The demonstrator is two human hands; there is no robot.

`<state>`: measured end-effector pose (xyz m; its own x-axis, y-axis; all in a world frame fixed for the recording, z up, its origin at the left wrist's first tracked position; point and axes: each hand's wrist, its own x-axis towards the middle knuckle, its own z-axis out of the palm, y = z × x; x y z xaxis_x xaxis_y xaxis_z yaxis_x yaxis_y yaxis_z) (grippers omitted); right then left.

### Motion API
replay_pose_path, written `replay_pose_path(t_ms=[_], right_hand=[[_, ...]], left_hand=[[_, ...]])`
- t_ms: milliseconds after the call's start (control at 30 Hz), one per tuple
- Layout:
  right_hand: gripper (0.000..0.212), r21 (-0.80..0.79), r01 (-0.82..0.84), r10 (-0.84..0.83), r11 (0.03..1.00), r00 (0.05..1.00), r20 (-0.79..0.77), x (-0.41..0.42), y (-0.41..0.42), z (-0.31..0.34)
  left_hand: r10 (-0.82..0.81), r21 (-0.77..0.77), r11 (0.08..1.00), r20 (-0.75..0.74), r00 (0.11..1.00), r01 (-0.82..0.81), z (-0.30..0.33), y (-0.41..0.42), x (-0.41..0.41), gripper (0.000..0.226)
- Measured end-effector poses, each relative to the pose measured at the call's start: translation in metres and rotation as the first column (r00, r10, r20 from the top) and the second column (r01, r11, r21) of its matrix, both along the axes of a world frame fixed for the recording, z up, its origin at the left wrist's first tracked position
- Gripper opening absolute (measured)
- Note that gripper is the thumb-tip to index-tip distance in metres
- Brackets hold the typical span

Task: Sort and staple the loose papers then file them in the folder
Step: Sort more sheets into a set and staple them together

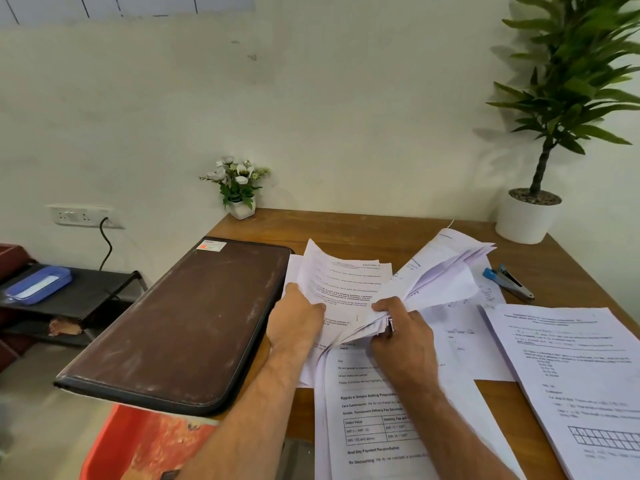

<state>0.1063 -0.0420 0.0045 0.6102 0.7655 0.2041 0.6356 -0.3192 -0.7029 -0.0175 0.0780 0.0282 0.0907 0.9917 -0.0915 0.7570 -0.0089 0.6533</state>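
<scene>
Sorting is the step in hand: the left hand (294, 322) pinches a few printed white sheets (341, 289) peeled away from a thick fanned bundle of white papers (446, 275), which the right hand (403, 336) clasps by its near edge, each grip closed on paper above the brown wooden worktop (381, 226). Sorted printed stacks (571, 368) lie near right. The blue-and-grey stapler (509, 280) waits far right; the closed brown leather folder (183, 323) lies left. Next, probably, the separated sheets need squaring before stapling.

tall plant (568, 81) cropped, stack (585, 386) cut off
</scene>
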Motion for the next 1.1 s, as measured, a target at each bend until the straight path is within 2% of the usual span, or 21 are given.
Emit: replay_pose_path(t_ms=[133, 200, 300, 367, 467, 600, 700, 867, 967, 1100], right_hand=[[0.046, 0.023, -0.016, 0.016, 1.0, 1.0, -0.006, 0.001, 0.002, 0.0], [0.043, 0.048, -0.014, 0.014, 0.999, 1.0, 0.007, 0.003, 0.001, -0.001], [0.042, 0.05, -0.014, 0.013, 0.999, 1.0, 0.026, 0.004, -0.001, -0.004], [0.039, 0.06, -0.028, 0.026, 0.998, 0.999, 0.048, 0.003, -0.002, -0.005], [0.037, 0.106, -0.045, 0.037, 0.993, 0.997, 0.073, 0.0, -0.003, -0.004], [0.055, 0.128, -0.096, 0.085, 0.987, 0.992, 0.094, -0.003, -0.005, 0.002], [0.05, 0.167, -0.123, 0.101, 0.978, 0.986, 0.133, -0.001, 0.001, 0.016], [0.032, 0.324, -0.148, 0.05, 0.935, 0.955, 0.292, -0.003, 0.016, 0.057], [0.028, 0.431, -0.162, 0.012, 0.888, 0.944, 0.331, -0.008, 0.021, 0.089], [0.035, 0.588, -0.23, -0.016, 0.776, 0.924, 0.383, -0.014, 0.026, 0.134]], left_hand=[[0.128, 0.103, 0.982, 0.235, 0.964, -0.155, 0.007, 0.008, -0.016, 0.018], [0.115, 0.117, 0.981, 0.302, 0.946, -0.157, 0.014, 0.013, -0.019, 0.013], [0.008, 0.11, 0.993, 0.326, 0.945, -0.046, 0.021, 0.014, -0.019, 0.029], [-0.052, 0.168, 0.986, 0.308, 0.95, 0.0, 0.026, 0.012, -0.019, 0.035], [-0.132, 0.252, 0.966, 0.272, 0.953, 0.062, 0.032, 0.009, -0.022, 0.028], [-0.192, 0.321, 0.939, 0.192, 0.963, 0.123, 0.049, 0.0, -0.025, 0.018], [-0.162, 0.301, 0.951, 0.265, 0.951, 0.078, 0.068, -0.011, -0.029, 0.016], [-0.219, 0.346, 0.934, 0.376, 0.901, 0.082, 0.102, -0.021, -0.04, 0.028], [-0.326, 0.351, 0.922, 0.478, 0.816, 0.162, 0.119, -0.03, -0.044, 0.023], [-0.514, 0.368, 0.857, 0.623, 0.589, 0.359, 0.146, -0.048, -0.048, 0.027]])
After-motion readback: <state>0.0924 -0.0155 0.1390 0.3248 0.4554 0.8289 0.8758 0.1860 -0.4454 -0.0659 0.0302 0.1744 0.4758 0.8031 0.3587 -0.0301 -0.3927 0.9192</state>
